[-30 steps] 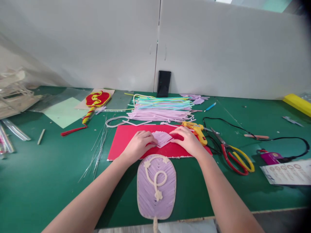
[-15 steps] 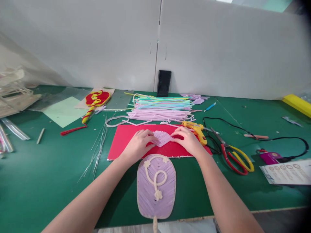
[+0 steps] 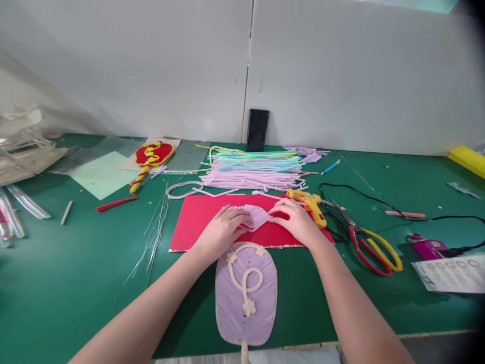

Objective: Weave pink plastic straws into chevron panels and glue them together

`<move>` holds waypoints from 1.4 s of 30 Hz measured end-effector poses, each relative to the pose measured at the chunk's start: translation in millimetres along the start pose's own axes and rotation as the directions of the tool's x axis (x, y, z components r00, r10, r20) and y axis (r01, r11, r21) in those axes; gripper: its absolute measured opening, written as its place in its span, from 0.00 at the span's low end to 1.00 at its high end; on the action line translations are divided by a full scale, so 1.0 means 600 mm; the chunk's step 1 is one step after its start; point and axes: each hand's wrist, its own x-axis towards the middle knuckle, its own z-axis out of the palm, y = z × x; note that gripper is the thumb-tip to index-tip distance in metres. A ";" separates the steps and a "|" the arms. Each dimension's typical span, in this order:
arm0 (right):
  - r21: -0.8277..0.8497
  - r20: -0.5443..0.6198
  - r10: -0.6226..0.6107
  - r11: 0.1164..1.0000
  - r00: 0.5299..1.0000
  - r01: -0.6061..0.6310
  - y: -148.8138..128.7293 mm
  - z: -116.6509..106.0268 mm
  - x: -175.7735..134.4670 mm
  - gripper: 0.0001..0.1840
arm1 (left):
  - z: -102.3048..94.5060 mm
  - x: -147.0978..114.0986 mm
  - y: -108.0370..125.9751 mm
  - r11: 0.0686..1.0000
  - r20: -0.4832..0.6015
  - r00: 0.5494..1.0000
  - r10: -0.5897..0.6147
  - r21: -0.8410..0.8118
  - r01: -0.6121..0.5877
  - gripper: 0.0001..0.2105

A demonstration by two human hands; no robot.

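Observation:
A small lilac piece of pipe cleaners set in V-shaped rows (image 3: 259,216) lies on a red board (image 3: 193,218). My left hand (image 3: 224,230) rests over its left side, fingers bent and thumb below, gripping that edge. At the right corner, my right hand (image 3: 292,219) pinches the piece between thumb and fingers. Just in front of the board lies a lilac fan (image 3: 246,316) with a cream rim, a curling cream stem and small flowers. A yellow glue gun (image 3: 314,208) sits on the board's right end, beside my right hand.
Pipe cleaners (image 3: 253,169) are heaped behind the board, with a phone (image 3: 258,130) leaning on the wall. Scissors (image 3: 373,245) and a black cord (image 3: 359,194) lie right. To the left are thin wires (image 3: 155,237) and a red-and-yellow fan (image 3: 153,153).
My left hand has slid slightly right, its fingers covering more of the lilac piece. The right hand keeps its pinch. The whole view has shifted a little.

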 end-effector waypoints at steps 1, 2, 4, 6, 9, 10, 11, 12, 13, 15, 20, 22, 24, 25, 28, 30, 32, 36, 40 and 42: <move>0.000 -0.006 -0.003 1.000 1.000 0.003 -0.001 -0.001 0.000 0.05 | 0.000 0.001 -0.004 1.000 -0.013 1.000 0.005 -0.029 -0.005 0.10; 0.002 -0.014 -0.009 1.000 1.000 0.009 -0.003 -0.001 0.000 0.05 | 0.001 0.002 -0.007 0.999 -0.026 1.000 0.009 -0.052 -0.010 0.10; 0.002 -0.038 -0.023 1.000 0.999 0.023 -0.007 -0.001 0.000 0.05 | 0.002 0.002 -0.009 0.997 -0.046 0.999 0.008 -0.082 -0.012 0.09; -0.008 -0.065 -0.032 0.999 0.997 0.032 -0.011 0.000 0.000 0.05 | 0.004 0.002 -0.010 0.996 -0.051 0.999 0.005 -0.093 -0.010 0.09; -0.014 -0.064 -0.021 1.000 0.998 0.020 -0.014 0.003 0.000 0.04 | 0.007 0.001 -0.011 0.995 -0.054 0.999 0.003 -0.100 -0.009 0.09; -0.007 -0.058 -0.013 1.000 0.998 0.013 -0.014 0.003 0.000 0.03 | 0.007 0.001 -0.011 0.995 -0.057 0.998 0.003 -0.103 -0.009 0.09; 0.003 -0.054 -0.005 1.000 0.999 0.005 -0.014 0.002 0.000 0.02 | 0.008 0.001 -0.012 0.994 -0.060 0.998 0.002 -0.106 -0.008 0.09; 0.017 -0.057 0.005 1.000 0.998 -0.004 -0.014 0.000 0.000 0.02 | 0.008 0.001 -0.013 0.994 -0.063 0.998 0.001 -0.109 -0.008 0.09; 0.035 -0.067 0.015 0.999 0.998 -0.013 -0.014 -0.001 0.000 0.01 | 0.008 0.001 -0.013 0.994 -0.066 0.998 -0.001 -0.112 -0.007 0.08; 0.076 -0.084 0.038 0.997 0.996 -0.032 -0.014 -0.004 0.001 0.01 | 0.009 0.001 -0.013 0.993 -0.068 0.998 -0.004 -0.115 -0.004 0.09; 0.123 -0.073 0.060 0.991 0.996 -0.050 -0.010 0.001 0.002 0.02 | 0.008 0.002 -0.013 0.992 -0.071 0.997 0.001 -0.123 -0.009 0.09; 0.122 -0.080 0.061 0.991 0.995 -0.051 -0.009 0.005 0.003 0.02 | 0.008 0.002 -0.014 0.992 -0.069 0.998 0.009 -0.128 -0.018 0.09; 0.125 -0.082 0.068 0.990 0.994 -0.058 -0.008 0.008 0.003 0.02 | 0.008 0.002 -0.015 0.991 -0.066 0.998 0.015 -0.131 -0.024 0.09; 0.129 -0.081 0.072 0.990 0.994 -0.061 -0.008 0.009 0.003 0.02 | 0.009 0.002 -0.015 0.991 -0.066 0.998 0.016 -0.132 -0.025 0.09; 0.141 -0.079 0.065 0.988 0.995 -0.054 -0.007 0.010 0.003 0.03 | 0.011 0.001 -0.016 0.989 -0.069 0.998 0.012 -0.145 -0.022 0.09; 0.146 -0.084 0.052 0.988 0.995 -0.040 -0.007 0.011 0.003 0.04 | 0.011 0.002 -0.015 0.986 -0.071 0.997 0.011 -0.168 -0.023 0.08; 0.149 -0.087 0.051 0.988 0.995 -0.037 -0.007 0.012 0.004 0.04 | 0.007 0.003 -0.016 0.977 -0.074 0.997 0.008 -0.213 -0.023 0.08; 0.152 -0.081 0.049 0.988 0.995 -0.036 -0.006 0.011 0.004 0.04 | -0.015 0.003 -0.029 0.961 -0.173 0.980 -0.101 -0.273 0.051 0.10; 0.152 -0.079 0.052 0.988 0.995 -0.040 -0.004 0.012 0.002 0.04 | -0.035 -0.002 -0.037 0.968 -0.310 0.924 -0.224 -0.178 0.175 0.07; 0.158 -0.075 0.057 0.986 0.996 -0.044 -0.003 0.013 0.001 0.05 | -0.035 -0.005 -0.027 0.975 -0.252 0.946 -0.203 -0.142 0.172 0.07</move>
